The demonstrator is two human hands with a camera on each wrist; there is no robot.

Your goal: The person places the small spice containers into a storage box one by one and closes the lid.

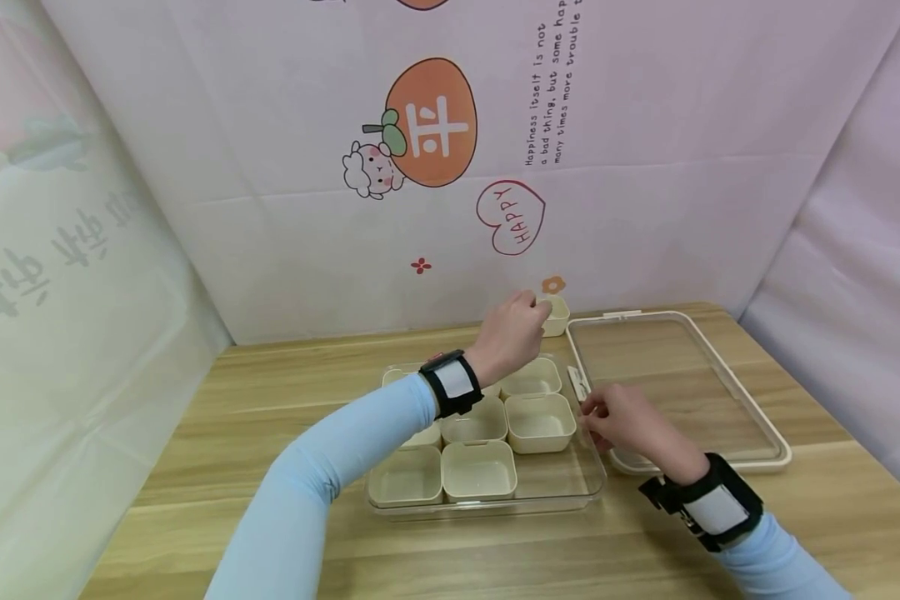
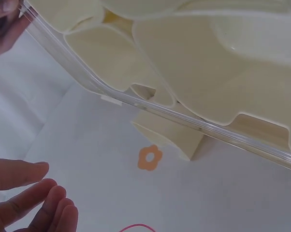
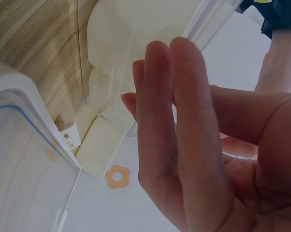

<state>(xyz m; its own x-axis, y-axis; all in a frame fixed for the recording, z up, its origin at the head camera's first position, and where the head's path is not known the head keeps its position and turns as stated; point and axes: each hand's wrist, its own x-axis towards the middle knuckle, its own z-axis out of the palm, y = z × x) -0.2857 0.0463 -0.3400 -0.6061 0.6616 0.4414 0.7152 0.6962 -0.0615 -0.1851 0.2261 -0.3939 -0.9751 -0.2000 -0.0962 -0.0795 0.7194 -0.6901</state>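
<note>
My left hand (image 1: 512,335) is over the back of the clear plastic bin (image 1: 551,502). In the left wrist view its fingers are bent loosely, the thumb apart from them, with nothing between. In the head view it overlaps a small cream box (image 1: 557,320) standing behind the bin. My right hand (image 1: 630,423) grips the bin's right wall, its thumb and fingers at the rim. Inside the bin sit several small cream boxes (image 1: 540,427) in rows, partly hidden by my left forearm. The front right corner of the bin shows bare floor.
A clear lid (image 1: 750,408) with a white frame lies flat on the wooden table (image 1: 217,467), right of the bin. One white clip (image 1: 577,383) shows between lid and bin. A printed cloth (image 1: 307,258) hangs behind the table, with more cloth at both sides.
</note>
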